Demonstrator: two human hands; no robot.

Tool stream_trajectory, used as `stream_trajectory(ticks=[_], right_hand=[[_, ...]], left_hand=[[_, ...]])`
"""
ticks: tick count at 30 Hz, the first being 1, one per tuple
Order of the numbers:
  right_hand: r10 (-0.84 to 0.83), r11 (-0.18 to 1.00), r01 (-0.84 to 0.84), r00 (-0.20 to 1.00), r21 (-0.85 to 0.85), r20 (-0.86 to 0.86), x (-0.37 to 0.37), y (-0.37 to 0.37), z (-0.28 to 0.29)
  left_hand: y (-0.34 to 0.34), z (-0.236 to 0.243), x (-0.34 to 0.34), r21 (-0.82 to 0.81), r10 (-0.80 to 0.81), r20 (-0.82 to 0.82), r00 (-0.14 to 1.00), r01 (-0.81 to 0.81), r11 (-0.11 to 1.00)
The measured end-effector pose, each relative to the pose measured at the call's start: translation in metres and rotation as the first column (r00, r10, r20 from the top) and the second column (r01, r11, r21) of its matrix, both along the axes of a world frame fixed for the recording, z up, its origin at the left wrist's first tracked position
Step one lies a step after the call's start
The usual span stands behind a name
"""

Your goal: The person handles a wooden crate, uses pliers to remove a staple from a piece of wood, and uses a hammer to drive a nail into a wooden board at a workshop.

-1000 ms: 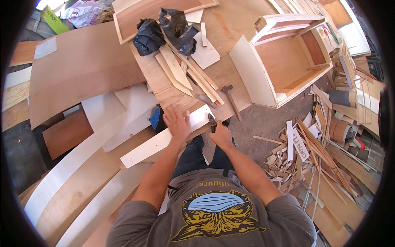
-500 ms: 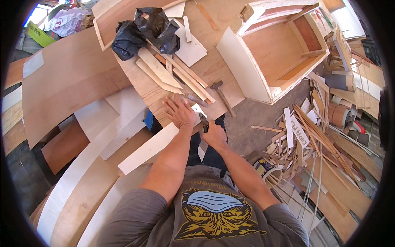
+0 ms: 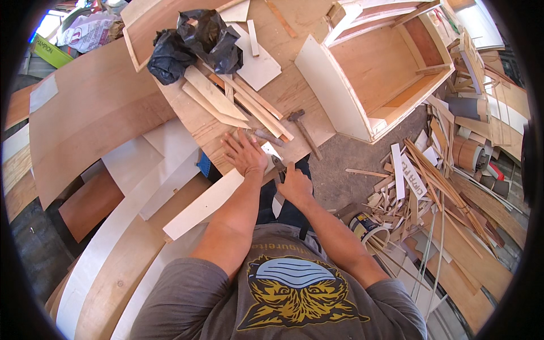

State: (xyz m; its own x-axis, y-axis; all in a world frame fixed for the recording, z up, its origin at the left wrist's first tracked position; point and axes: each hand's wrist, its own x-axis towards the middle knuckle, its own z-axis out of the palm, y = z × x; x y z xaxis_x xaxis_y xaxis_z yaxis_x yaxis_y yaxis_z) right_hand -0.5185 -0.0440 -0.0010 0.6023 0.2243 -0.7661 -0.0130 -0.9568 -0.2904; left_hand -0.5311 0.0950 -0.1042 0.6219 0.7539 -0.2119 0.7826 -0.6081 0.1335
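A long white-faced board (image 3: 201, 205) lies at a slant across the near corner of the plywood worktable (image 3: 190, 116). My left hand (image 3: 246, 154) presses flat on it, fingers spread. My right hand (image 3: 295, 182) is closed around the handles of dark pliers (image 3: 278, 163), whose head meets the board's far end. Small dark spots, perhaps holes or nails, show at that end. Beyond it a hammer (image 3: 306, 135) rests on the table, and a short greyish rod-like piece (image 3: 269, 136) lies beside my left fingertips.
Wood strips (image 3: 249, 105) and black plastic bags (image 3: 195, 45) sit on the table. An open wooden cabinet frame (image 3: 374, 73) stands at the far right. Offcuts (image 3: 396, 192) and a bucket (image 3: 368, 226) crowd the floor at right. Large plywood sheets (image 3: 96, 107) lie at left.
The pliers' head sits slightly lower and tilts a bit more to the left. My left hand stays pressed on the board; the whole view has shifted a little.
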Motion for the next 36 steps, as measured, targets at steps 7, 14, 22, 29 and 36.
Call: stream_trajectory(ticks=[7, 14, 22, 29, 36], right_hand=[[-0.041, 0.999, 0.04, 0.998, 0.015, 0.057, -0.002, -0.004, -0.029], [-0.027, 1.0, 0.027, 0.998, 0.004, 0.048, -0.002, -0.002, -0.035], [-0.043, 0.998, 0.044, 0.999, 0.038, -0.017, 0.006, -0.003, -0.029], [-0.072, 0.993, 0.071, 0.997, 0.092, -0.002, 0.007, -0.006, -0.034], [-0.044, 0.992, 0.047, 0.999, 0.113, -0.024, 0.011, -0.007, -0.025]], left_hand=[[-0.002, -0.005, -0.006, -0.018, -0.034, 0.117, 0.993, 0.037, 0.999], [-0.026, -0.012, -0.016, 0.019, -0.081, 0.177, 0.981, 0.079, 0.997], [-0.023, -0.016, -0.02, 0.041, -0.111, 0.205, 0.973, 0.105, 0.994], [-0.022, -0.017, -0.02, 0.034, -0.119, 0.169, 0.978, 0.115, 0.993], [-0.022, -0.015, -0.02, 0.035, -0.122, 0.179, 0.976, 0.118, 0.992]])
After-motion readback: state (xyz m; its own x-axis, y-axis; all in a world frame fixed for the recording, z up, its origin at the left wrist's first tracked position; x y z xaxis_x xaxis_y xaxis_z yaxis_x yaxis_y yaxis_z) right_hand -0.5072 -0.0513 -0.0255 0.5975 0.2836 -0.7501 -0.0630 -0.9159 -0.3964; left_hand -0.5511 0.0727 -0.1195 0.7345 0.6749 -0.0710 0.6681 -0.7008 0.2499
